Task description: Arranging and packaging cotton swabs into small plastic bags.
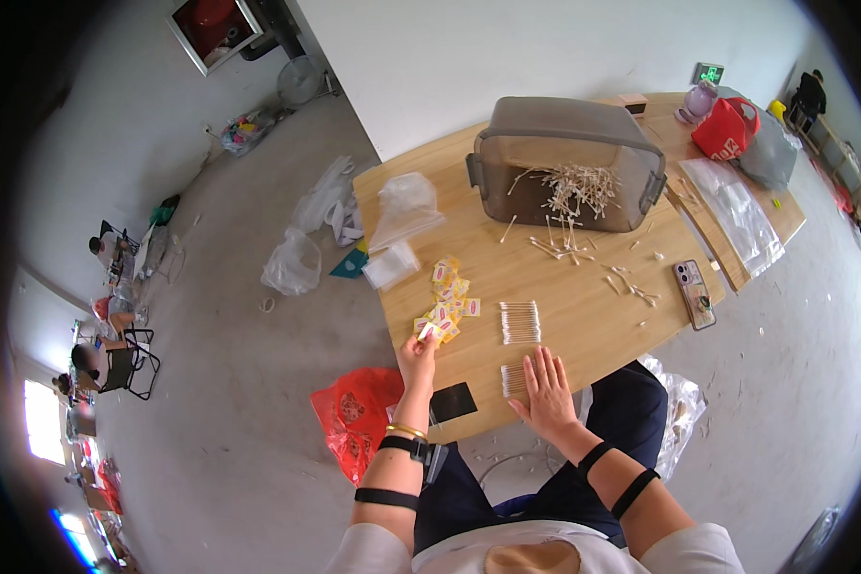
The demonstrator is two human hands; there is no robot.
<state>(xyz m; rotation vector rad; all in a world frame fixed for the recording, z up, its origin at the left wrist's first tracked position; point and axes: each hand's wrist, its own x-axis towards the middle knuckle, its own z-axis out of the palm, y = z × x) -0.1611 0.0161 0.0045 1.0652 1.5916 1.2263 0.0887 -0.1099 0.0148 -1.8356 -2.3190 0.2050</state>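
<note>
Her left hand [418, 352] pinched a yellow packet [427, 332] from the pile [449, 298]. Her right hand [547, 386] lay spread flat on swabs [514, 379] on the desk [584, 316].

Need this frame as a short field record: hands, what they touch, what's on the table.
left hand: pinching one small yellow-and-white packet at the edge of the packet pile
right hand: flat on a row of cotton swabs at the table's near edge
second swab row: lined up, untouched
bin: translucent grey, on its side, loose swabs spilling out
phone: on the wooden table, right side
</note>
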